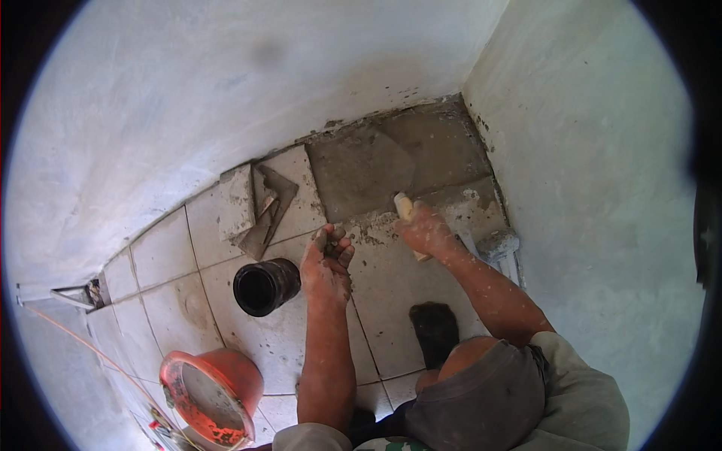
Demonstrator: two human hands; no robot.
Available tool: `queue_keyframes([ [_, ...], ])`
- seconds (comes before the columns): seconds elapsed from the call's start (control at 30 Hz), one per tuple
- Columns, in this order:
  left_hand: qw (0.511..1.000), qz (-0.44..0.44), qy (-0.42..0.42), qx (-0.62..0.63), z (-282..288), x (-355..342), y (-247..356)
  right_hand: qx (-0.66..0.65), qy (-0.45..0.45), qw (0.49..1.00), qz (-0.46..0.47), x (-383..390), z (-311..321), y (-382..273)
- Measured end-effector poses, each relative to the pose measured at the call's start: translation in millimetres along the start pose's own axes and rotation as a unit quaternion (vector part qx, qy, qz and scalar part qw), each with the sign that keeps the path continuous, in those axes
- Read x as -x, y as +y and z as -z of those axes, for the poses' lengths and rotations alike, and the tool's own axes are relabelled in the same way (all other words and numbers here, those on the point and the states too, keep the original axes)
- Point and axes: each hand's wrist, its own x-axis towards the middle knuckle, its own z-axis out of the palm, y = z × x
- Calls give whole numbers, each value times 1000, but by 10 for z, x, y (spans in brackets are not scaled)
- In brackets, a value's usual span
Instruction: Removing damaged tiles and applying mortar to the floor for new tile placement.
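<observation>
My right hand [427, 229] is closed around the pale handle of a trowel [404, 207] at the near edge of a patch of wet grey mortar [353, 169]. The trowel's blade points away from me over the mortar and blends with its grey, so its outline is hard to make out. To the left, my left hand [328, 263] hovers above the tiles with its fingers loosely curled and apart. Grey mortar smears its fingertips, and I see nothing held in it.
Broken tile pieces [256, 207] lie stacked left of the mortar. A black cylindrical container [265, 287] stands beside my left hand, and an orange-red bucket [252, 376] with grey contents sits nearer. White walls [602, 188] meet at the far right corner. Pale tiles [169, 304] cover the floor.
</observation>
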Motion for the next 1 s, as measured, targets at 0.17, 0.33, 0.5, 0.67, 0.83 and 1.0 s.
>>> queue_keyframes([
  [0.17, 999, 20, 39, -13, 142, -23, -35, 181, 15, 967, 181, 160, 216, 79],
  [0.33, 998, 28, 41, -40, 49, -10, -61, 196, 57, 969, 141, 102, 392, 257],
  [0.5, 998, 30, 41, -29, 81, -75, -126, 30, 132, 991, -16, -104, 172, 787],
  [0.67, 998, 27, 42, -43, 141, -79, -112, 102, 105, 988, 42, 158, 444, 489],
  [0.83, 997, 37, 42, -55, 120, -97, -194, 217, 91, 966, 109, 98, 519, 723],
  [1.0, 995, 62, 48, -55, 36, -98, -247, 112, 113, 987, 37, 27, 356, 806],
])
